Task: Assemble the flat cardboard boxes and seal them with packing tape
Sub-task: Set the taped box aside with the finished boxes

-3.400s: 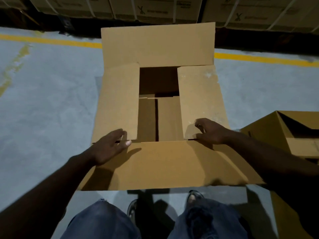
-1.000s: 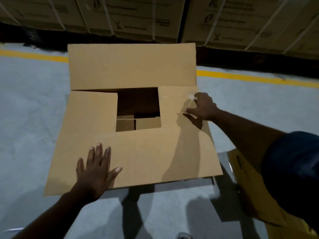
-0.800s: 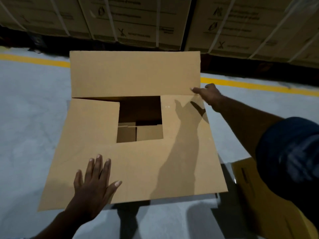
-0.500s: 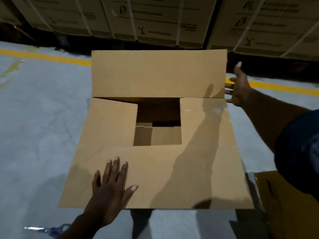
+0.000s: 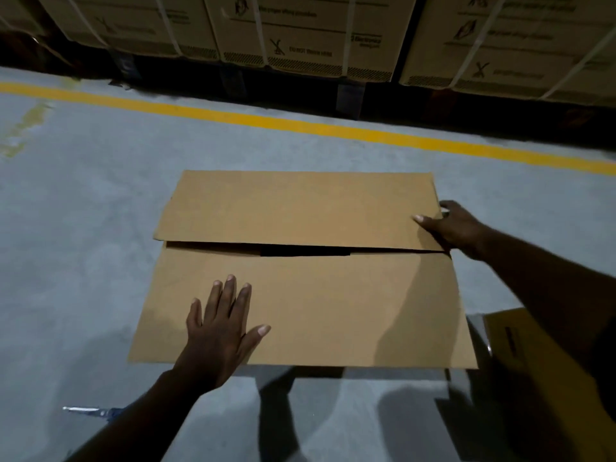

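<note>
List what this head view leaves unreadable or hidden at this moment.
- Inside of the box: covered by its closed flaps, only a dark slit shows.
- Second box: cut off by the right edge and the right arm.
- Scissors: handles hidden behind the left arm.
- Print on the stacked cartons: blurred.
- Packing tape: none in view.

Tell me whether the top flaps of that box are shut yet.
Nearly shut. The far flap is folded down by the right hand, the near flap lies flat under the left hand, but a dark gap remains between them.
</note>
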Motion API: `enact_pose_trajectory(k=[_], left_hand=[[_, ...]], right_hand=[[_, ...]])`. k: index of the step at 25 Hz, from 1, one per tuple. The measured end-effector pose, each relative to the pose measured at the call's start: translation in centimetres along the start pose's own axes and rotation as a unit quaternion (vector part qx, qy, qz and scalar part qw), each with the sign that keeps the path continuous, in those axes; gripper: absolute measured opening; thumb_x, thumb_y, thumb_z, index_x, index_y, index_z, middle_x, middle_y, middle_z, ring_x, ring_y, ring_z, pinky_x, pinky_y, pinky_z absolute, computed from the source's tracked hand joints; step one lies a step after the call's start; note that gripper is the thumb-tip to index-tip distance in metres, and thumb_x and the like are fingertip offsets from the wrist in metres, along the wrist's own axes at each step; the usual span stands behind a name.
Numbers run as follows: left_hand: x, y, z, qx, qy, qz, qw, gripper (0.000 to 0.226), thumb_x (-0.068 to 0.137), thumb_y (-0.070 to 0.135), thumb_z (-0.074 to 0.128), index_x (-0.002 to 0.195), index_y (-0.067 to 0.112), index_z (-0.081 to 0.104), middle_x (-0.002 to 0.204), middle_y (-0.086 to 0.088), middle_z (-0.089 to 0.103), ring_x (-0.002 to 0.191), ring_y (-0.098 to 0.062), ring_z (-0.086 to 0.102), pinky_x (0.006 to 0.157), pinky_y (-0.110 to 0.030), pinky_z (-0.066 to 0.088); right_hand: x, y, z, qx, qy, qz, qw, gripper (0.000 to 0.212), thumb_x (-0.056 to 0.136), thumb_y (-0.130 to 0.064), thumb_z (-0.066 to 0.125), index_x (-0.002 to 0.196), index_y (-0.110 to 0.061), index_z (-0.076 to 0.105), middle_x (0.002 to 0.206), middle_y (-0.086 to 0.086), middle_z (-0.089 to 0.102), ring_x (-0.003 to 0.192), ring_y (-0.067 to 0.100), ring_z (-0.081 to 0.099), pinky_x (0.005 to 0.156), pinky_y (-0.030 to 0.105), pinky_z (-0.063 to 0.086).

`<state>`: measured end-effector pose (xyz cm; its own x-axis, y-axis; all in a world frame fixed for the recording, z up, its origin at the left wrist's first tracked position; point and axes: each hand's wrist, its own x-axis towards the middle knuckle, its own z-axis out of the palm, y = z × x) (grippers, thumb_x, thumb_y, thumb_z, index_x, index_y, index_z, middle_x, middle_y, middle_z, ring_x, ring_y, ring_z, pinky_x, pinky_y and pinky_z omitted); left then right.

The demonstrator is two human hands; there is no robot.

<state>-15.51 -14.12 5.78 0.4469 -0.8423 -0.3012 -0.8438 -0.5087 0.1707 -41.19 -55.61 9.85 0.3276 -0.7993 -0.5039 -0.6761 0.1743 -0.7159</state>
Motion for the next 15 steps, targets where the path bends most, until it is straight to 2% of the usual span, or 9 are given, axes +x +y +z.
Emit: enact_pose_trajectory(k=[2,3,5,7,9,11,13,15], left_hand=[[-0.1,-0.2,-0.2,-0.044,0.031,-0.002,0.999,0.087,0.087,0.083,0.015,0.158,0.034,0.015,0.168,0.003,-0.003,0.154,-0.018,-0.004,0.118,-0.053,0.009],[-0.1,-0.4,-0.6,-0.063,0.054,-0.008,0.997,0.081,0.087,0.082,0.023,0.156,0.038,0.022,0.168,0.004,0.004,0.154,-0.017,0.003,0.117,-0.053,0.013],[0.5,-1.4,-1.4,-0.073,0.107,-0.060,0.990,0.071,0.087,0.079,0.036,0.149,0.044,0.033,0.166,0.000,0.015,0.152,-0.020,0.013,0.114,-0.055,0.019],[2.0,-2.8,-2.4,-0.086,0.156,-0.159,0.971,0.075,0.085,0.078,0.045,0.149,0.041,0.033,0.166,-0.006,0.012,0.152,-0.027,0.012,0.113,-0.063,0.018],[3.7,-4.2,-3.8,-0.144,0.155,-0.235,0.949,0.092,0.079,0.080,0.053,0.155,0.039,0.019,0.167,-0.009,-0.001,0.152,-0.034,0.007,0.113,-0.068,0.017],[5.6,-6.2,-4.7,-0.210,0.123,-0.251,0.937,0.109,0.073,0.079,0.062,0.157,0.037,0.005,0.167,-0.009,-0.007,0.150,-0.041,0.015,0.114,-0.066,0.023],[6.9,-8.0,-5.0,-0.208,0.101,-0.222,0.947,0.121,0.067,0.086,0.062,0.158,0.031,0.004,0.167,-0.010,0.005,0.148,-0.040,0.024,0.114,-0.062,0.028],[8.0,-8.9,-5.4,-0.189,0.099,-0.187,0.959,0.125,0.060,0.093,0.059,0.155,0.024,0.015,0.160,-0.014,0.027,0.142,-0.040,0.035,0.107,-0.064,0.037]], right_hand=[[-0.7,1.9,1.9,0.013,0.051,0.006,0.999,0.078,0.081,-0.061,0.072,0.133,-0.006,0.053,0.125,0.014,0.064,0.102,0.028,0.064,0.078,0.034,0.050],[-1.2,2.4,2.6,0.029,0.066,0.022,0.997,0.083,0.080,-0.071,0.066,0.131,-0.007,0.057,0.125,0.015,0.065,0.103,0.030,0.064,0.082,0.036,0.051],[-1.9,3.4,3.6,0.038,0.095,0.057,0.993,0.106,0.067,-0.092,0.055,0.134,-0.010,0.057,0.128,0.013,0.064,0.110,0.034,0.063,0.096,0.045,0.052],[-2.8,4.3,4.0,0.015,0.117,0.067,0.991,0.119,0.057,-0.102,0.045,0.136,-0.014,0.058,0.131,0.012,0.064,0.115,0.036,0.062,0.102,0.050,0.049],[-3.6,4.9,4.1,0.002,0.121,0.070,0.990,0.124,0.052,-0.106,0.041,0.138,-0.017,0.057,0.134,0.011,0.063,0.118,0.035,0.061,0.105,0.050,0.048],[-4.2,4.9,3.9,-0.001,0.108,0.066,0.992,0.117,0.056,-0.104,0.043,0.134,-0.019,0.061,0.130,0.009,0.066,0.113,0.033,0.063,0.103,0.049,0.049],[-4.6,4.5,3.9,0.004,0.106,0.058,0.993,0.105,0.063,-0.099,0.047,0.129,-0.019,0.064,0.124,0.008,0.068,0.107,0.031,0.065,0.101,0.047,0.051],[-4.9,4.4,3.9,0.007,0.115,0.058,0.992,0.100,0.066,-0.096,0.047,0.127,-0.019,0.065,0.121,0.006,0.069,0.106,0.029,0.065,0.101,0.046,0.051]])
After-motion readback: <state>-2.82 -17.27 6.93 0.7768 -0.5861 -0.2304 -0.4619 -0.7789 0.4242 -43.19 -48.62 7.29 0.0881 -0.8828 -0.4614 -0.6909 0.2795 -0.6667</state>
